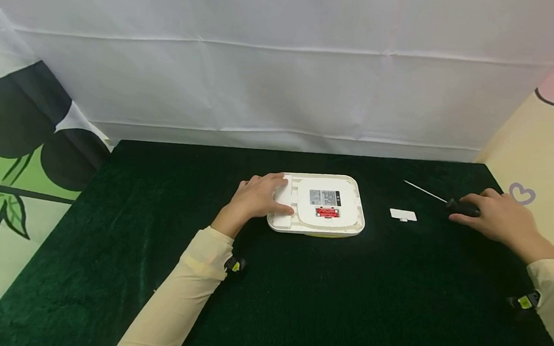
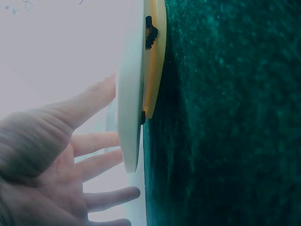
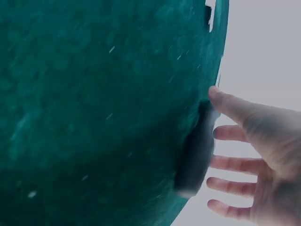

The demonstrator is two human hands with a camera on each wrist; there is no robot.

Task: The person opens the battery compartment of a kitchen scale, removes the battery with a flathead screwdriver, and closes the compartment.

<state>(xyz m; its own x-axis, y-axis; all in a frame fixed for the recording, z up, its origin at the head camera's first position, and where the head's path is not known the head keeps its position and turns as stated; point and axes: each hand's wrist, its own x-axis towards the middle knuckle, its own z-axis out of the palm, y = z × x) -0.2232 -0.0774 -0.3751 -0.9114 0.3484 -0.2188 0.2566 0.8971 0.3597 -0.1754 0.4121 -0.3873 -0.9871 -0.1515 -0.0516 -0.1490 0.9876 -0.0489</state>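
A white plastic device (image 1: 352, 212) with rounded corners lies underside up, with a yellow layer (image 2: 156, 70) beneath it. Red batteries (image 1: 328, 212) show in its uncovered battery compartment, below a grey label. My left hand (image 1: 258, 198) rests on the device's left end, thumb and fingertips touching it, fingers spread. Over at the right, my right hand (image 1: 503, 217) is at the black handle of a screwdriver (image 1: 463, 208), whose thin metal shaft points up and left. In the right wrist view its fingers are spread beside the handle, not curled round it; whether they touch it is unclear.
A small white battery cover (image 1: 403, 214) with a tab lies between the device and the screwdriver. Dark green cloth (image 1: 315, 297) covers the table. A white curtain (image 1: 283, 96) hangs behind, and printed panels stand at both sides.
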